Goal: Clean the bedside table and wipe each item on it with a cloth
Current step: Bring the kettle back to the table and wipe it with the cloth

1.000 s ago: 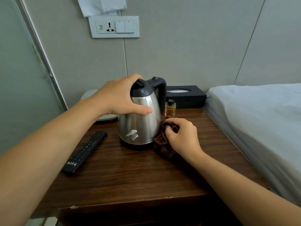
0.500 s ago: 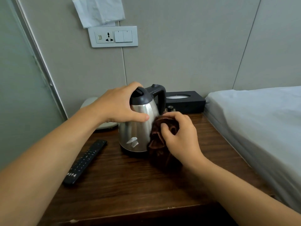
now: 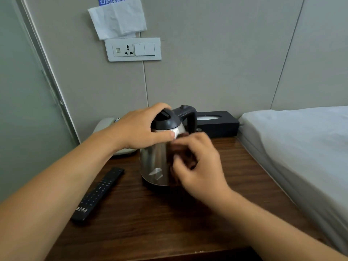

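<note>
Grey wall panels back the wooden bedside table (image 3: 188, 223), where my left hand (image 3: 137, 129) clasps the kettle (image 3: 156, 162) by its lid while my right hand (image 3: 199, 166) bunches the soft brown cloth (image 3: 183, 147) against slippery steel, best steadied up top; remote (image 3: 98, 193) lettering unreadable.

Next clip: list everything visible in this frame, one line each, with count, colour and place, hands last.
kettle: 1, steel with black lid, table centre
cloth: 1, brown, against kettle's right side
remote: 1, black, table left
tissue box: 1, black, table back
phone: 1, pale, back left, mostly hidden
table: 1, dark wood
socket panel: 1, white, wall
paper: 1, white, above panel
bed: 1, white, right
left hand: grips kettle top
right hand: holds cloth
</note>
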### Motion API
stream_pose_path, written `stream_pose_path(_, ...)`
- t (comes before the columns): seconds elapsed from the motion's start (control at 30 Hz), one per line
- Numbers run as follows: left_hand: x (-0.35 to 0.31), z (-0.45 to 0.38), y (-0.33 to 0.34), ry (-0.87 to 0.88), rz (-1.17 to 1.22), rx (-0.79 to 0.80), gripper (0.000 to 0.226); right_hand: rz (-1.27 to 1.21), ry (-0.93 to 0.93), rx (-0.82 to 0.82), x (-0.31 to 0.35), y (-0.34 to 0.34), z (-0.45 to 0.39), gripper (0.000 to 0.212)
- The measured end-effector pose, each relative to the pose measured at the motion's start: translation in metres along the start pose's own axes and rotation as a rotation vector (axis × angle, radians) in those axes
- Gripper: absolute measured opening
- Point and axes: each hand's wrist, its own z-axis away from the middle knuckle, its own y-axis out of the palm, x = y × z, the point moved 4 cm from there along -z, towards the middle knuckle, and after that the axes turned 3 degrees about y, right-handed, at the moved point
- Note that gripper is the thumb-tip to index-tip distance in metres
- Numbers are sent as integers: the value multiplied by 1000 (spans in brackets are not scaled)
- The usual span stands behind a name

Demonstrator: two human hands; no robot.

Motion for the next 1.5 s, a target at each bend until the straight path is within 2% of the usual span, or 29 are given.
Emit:
stream_pose_path(0.07, 1, 0, -1, -5, 10, 12, 72, 19, 4, 70, 3, 11, 20, 30)
stream_pose_path(0.23, 1, 0, -3, -12, 28, 30, 64, -80, 197, -143, -25, -6, -11, 23)
stream_pose_path(0.33, 1, 1, -3, -7, 38, 29, 59, -200, 293, -69, -39, -17, -41, 26)
stream_pose_path(0.43, 1, -1, -4, -4, 42, 44, 58, -148, 216, -21, -34, -20, -46, 27)
stream_pose_path(0.53, 3, -3, -6, -1, 71, 82, 58, -57, 114, -43, -27, -12, -20, 25)
stream_pose_path(0.63, 4, -1, -7, 1, 109, 83, 58, -54, 306, 14, -50, -7, 4, 10)
stream_pose_path(0.7, 3, -1, -7, -5, 117, 77, 56, -43, 447, 78, -64, -12, 5, 10)
stream_pose_path(0.77, 2, 0, -8, -15, 116, 81, 57, -74, 434, 80, -63, -19, 0, 12)
stream_pose_path(0.87, -2, 0, -12, -53, 98, 98, 61, -90, 343, 60, -47, -23, -7, 20)
stream_pose_path(0.97, -9, -2, -12, -92, -6, 67, 60, -26, 334, -3, -48, -23, -6, 27)
stream_pose_path(1.17, -19, -3, -10, -134, -158, -2, 63, 3, 525, -120, -68, -36, -4, 27)
stream_pose_path(1.23, -20, -3, -9, -136, -175, -19, 65, 26, 500, -66, -67, -32, -5, 40)
stream_pose_path(1.37, -19, -3, -5, -164, -213, -93, 71, -49, 400, 211, -50, -8, 10, 78)
stream_pose_path(1.5, -20, -3, -4, -214, -314, -177, 73, -58, 280, 199, -54, -10, 17, 79)
